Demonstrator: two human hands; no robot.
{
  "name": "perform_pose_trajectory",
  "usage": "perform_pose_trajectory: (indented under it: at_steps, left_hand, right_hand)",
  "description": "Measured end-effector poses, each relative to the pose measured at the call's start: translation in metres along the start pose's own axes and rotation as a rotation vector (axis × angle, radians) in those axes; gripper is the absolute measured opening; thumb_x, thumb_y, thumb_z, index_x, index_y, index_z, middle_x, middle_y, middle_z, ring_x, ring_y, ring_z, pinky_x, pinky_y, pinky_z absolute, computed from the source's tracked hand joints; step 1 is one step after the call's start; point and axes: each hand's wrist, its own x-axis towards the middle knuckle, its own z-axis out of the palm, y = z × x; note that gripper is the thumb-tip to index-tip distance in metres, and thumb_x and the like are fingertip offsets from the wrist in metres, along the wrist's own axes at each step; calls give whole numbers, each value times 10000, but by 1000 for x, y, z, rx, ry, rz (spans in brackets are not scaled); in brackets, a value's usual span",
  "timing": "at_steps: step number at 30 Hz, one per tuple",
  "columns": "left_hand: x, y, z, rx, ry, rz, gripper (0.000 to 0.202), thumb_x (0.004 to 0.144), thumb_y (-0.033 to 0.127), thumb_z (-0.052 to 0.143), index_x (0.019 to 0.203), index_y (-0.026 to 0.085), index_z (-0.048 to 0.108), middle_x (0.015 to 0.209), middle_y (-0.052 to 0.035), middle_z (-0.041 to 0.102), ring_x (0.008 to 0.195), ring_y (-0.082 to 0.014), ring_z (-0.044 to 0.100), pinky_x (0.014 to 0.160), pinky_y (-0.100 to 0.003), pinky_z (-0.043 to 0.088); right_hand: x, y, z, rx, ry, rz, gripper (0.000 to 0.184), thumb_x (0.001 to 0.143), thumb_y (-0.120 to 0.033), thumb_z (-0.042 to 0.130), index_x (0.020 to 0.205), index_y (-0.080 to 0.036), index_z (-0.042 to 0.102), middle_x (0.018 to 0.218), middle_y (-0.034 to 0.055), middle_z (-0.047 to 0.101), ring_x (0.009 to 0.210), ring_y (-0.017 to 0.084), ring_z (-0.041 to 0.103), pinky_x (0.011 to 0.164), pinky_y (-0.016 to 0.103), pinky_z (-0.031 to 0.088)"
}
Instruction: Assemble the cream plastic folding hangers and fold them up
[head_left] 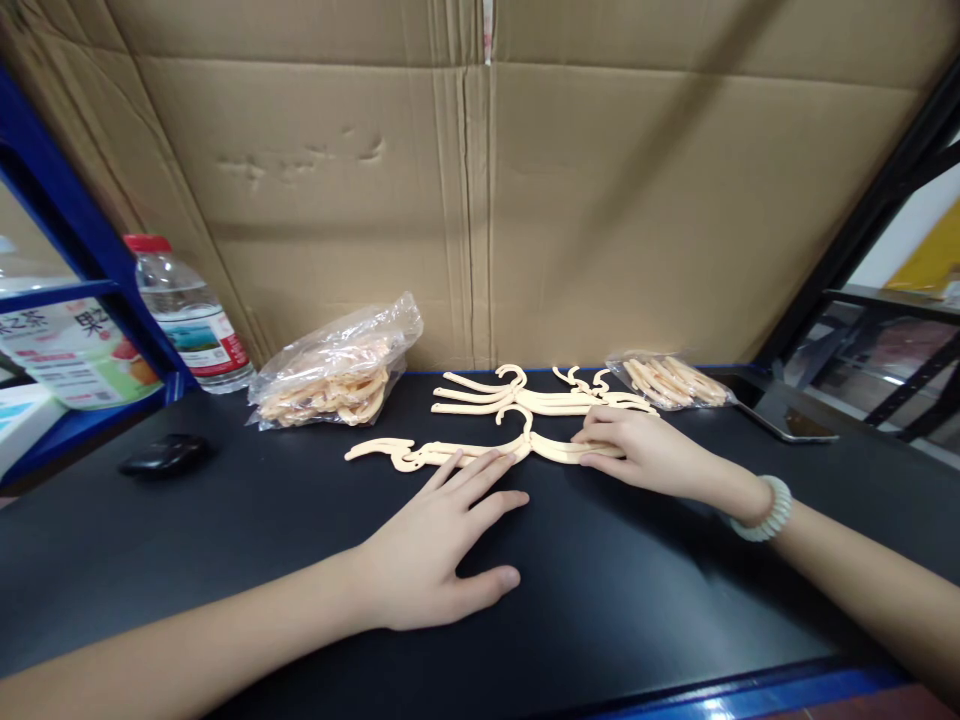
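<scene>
A cream plastic folding hanger (551,448) lies on the black tabletop, its hook pointing away from me. My left hand (435,540) has its fingers spread, the fingertips resting on the hanger's left arm. Thumb and fingers of my right hand (637,450) pinch the hanger's right arm. Just behind lie more cream hanger pieces (555,402), side by side with a hook among them. Further small hooked pieces (581,380) sit at the back, partly overlapped by the others.
A clear bag of hanger parts (337,380) stands back left, another bag of arms (671,380) back right. Beside it lies a phone (787,415). A black mouse (165,455) and a water bottle (199,320) are at left. A cardboard wall (337,200) rises behind.
</scene>
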Motion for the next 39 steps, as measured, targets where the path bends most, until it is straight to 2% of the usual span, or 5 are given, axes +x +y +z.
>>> perform_pose_trajectory:
  at_steps: [5, 13, 22, 29, 39]
  left_hand:
    - [0, -1, 1, -14, 18, 12, 561, 865, 434, 584, 1374, 223, 476, 1571, -136, 248, 1434, -365, 231, 1132, -610, 212]
    - [1, 0, 1, -53, 111, 50, 452, 868, 310, 586, 1306, 214, 530, 1500, -120, 401, 1393, -322, 337, 1131, -526, 309]
    - [2, 0, 1, -87, 67, 123, 346, 910, 271, 512, 1245, 195, 560, 1358, -122, 547, 1292, -269, 475, 1092, -443, 397]
    - [1, -1, 2, -112, 72, 139, 345, 910, 257, 507, 1250, 209, 548, 1353, -118, 537, 1285, -271, 474, 1072, -431, 418]
    - [2, -1, 1, -106, 62, 132, 339, 909, 255, 508, 1240, 198, 552, 1347, -119, 532, 1282, -264, 468, 1082, -413, 407]
  right_hand:
    - [0, 0, -1, 23, 18, 7, 301, 958, -341, 459, 1036, -179, 701, 935, 90, 613, 818, 192, 585, 741, 326, 474]
    - [0, 31, -9, 97, 390, 76, 288, 940, -336, 452, 999, -176, 684, 892, 96, 664, 724, 191, 580, 640, 330, 474]
    - [-2, 52, -16, 11, 527, 260, 258, 888, -302, 480, 894, -192, 713, 811, 60, 717, 660, 188, 608, 606, 325, 478]
    - [-4, 80, -8, -48, 497, 326, 254, 853, -278, 492, 905, -197, 727, 872, 57, 740, 719, 206, 657, 681, 358, 521]
    - [4, 87, 10, -17, 307, 143, 324, 928, -259, 393, 1107, -176, 650, 1093, 113, 682, 1031, 264, 605, 904, 467, 478]
